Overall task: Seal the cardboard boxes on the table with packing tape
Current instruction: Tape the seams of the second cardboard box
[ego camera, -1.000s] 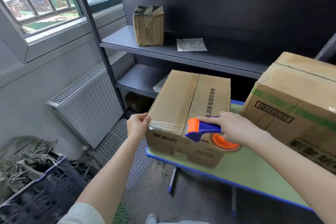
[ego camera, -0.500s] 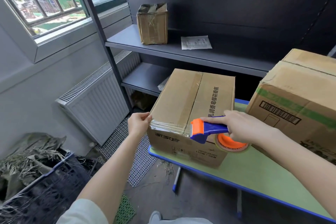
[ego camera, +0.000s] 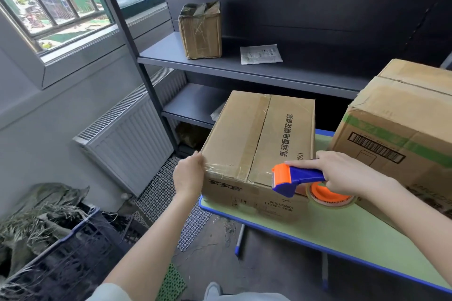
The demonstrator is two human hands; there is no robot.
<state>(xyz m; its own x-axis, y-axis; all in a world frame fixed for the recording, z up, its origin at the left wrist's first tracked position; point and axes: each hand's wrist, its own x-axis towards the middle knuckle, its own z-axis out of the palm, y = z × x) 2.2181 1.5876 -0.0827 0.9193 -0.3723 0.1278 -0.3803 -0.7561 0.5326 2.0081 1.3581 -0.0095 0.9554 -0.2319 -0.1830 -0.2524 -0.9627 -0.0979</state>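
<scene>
Green table (ego camera: 342, 232), cardboard box (ego camera: 259, 139), left hand (ego camera: 188, 176) pinching tape end at corner, right hand (ego camera: 347, 171) gripping tape dispenser (ego camera: 297, 178) alongside

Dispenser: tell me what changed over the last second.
The right hand slid the dispenser rightward along the box's near top edge, away from the left hand, drawing out more tape. Nothing was taken or let go. The left hand still holds the box's near-left corner; the right still grips the dispenser; the big box stayed put.
</scene>
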